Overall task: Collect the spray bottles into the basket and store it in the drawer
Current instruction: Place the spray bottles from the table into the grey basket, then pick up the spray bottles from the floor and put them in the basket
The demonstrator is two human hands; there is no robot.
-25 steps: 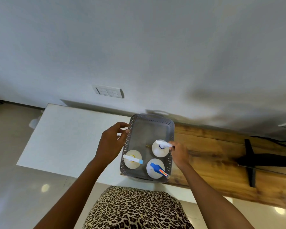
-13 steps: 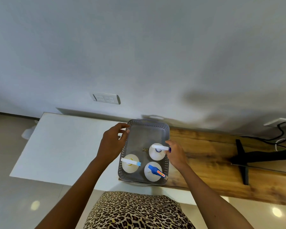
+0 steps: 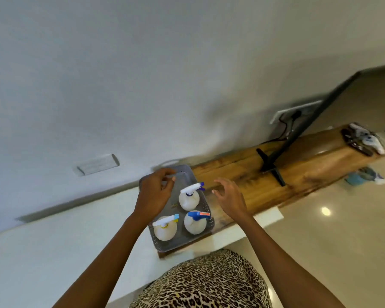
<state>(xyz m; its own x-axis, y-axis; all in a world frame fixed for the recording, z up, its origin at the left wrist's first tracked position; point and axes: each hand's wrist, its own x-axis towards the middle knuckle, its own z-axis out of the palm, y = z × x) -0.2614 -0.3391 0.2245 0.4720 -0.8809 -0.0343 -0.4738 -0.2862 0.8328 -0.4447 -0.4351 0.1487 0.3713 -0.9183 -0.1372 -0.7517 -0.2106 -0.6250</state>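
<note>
Grey basket (image 3: 165, 246) sitting where counter (image 3: 76, 241) meets bench (image 3: 265, 181), carrying three bottles (image 3: 189, 200). Left hand (image 3: 153, 194) seemingly pinching far rim; right hand (image 3: 230, 196) hovering spread, empty. Load looking light, tippy; gripping opposite rims advised.

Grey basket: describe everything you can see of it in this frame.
The grey basket is a rectangular, plastic-looking tub with rows of small holes in its walls. It sits flat on the left end of the wooden top, beside the white counter. Three spray bottles stand upright inside, towards its near end. The left hand appears to hold its far left rim; the right hand hovers apart, open.
</note>
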